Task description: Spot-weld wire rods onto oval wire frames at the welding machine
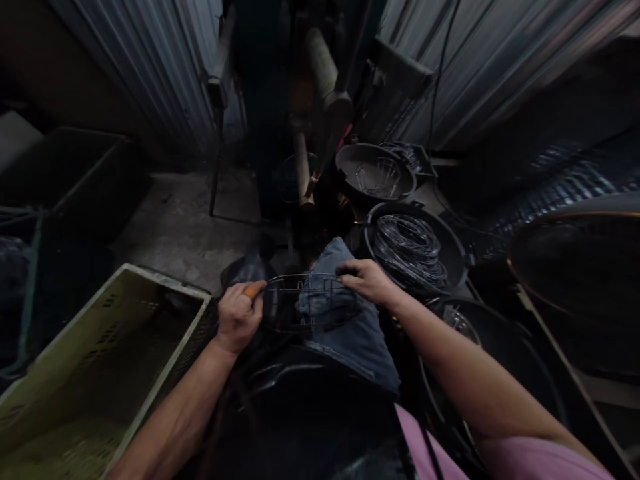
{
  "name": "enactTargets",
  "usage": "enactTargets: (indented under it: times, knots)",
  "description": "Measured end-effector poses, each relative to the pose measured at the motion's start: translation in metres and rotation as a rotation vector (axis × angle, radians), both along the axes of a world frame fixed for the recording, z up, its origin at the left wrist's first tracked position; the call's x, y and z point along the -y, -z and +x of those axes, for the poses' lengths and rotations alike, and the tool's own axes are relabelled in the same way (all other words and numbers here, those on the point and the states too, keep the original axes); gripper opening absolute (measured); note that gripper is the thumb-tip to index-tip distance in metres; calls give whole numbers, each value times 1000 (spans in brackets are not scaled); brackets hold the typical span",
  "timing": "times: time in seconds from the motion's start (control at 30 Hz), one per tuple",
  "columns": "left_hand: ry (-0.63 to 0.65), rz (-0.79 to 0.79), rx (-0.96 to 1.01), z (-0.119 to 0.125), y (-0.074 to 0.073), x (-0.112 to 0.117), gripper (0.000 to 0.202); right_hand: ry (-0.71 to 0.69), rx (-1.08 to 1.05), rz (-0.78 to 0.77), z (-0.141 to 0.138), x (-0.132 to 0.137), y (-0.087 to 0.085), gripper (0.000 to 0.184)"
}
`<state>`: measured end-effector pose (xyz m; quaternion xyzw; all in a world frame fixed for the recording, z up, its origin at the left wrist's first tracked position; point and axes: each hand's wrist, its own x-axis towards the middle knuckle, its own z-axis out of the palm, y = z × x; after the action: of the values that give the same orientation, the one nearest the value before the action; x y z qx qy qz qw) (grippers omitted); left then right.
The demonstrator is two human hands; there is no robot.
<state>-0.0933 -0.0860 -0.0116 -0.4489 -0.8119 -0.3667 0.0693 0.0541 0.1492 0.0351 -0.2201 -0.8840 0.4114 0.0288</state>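
Observation:
A wire basket frame (pixel 310 291) of thin dark metal rods lies across my lap, over the blue jeans. My left hand (pixel 239 315) is closed at its left end, with an orange cover (pixel 255 289) on or beside a finger; whether it belongs to the hand or the frame I cannot tell. My right hand (pixel 369 280) pinches the frame's upper right rim between thumb and fingers. The frame's lower part is dim against the dark apron (pixel 310 413).
A yellow plastic crate (pixel 165 373) stands at my left. On the right are a basin with coiled wire rings (pixel 410 250) and another basin (pixel 345 163) holding a wire frame. Ahead stands a machine with a copper-coloured arm (pixel 302 167). Corrugated sheeting (pixel 165 73) lines the back.

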Motion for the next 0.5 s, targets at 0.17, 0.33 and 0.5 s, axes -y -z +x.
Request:
enactTargets:
  times: [0.17, 0.33, 0.5]
  knots:
    - [-42, 38, 35, -11, -10, 5, 17, 259, 1, -94, -1, -32, 19, 15]
    - [-192, 1, 322, -31, -15, 8, 25, 494, 74, -433, 29, -57, 33, 23]
    - [-178, 31, 765, -40, -5, 3, 37, 320, -98, -267, 26, -54, 20, 24]
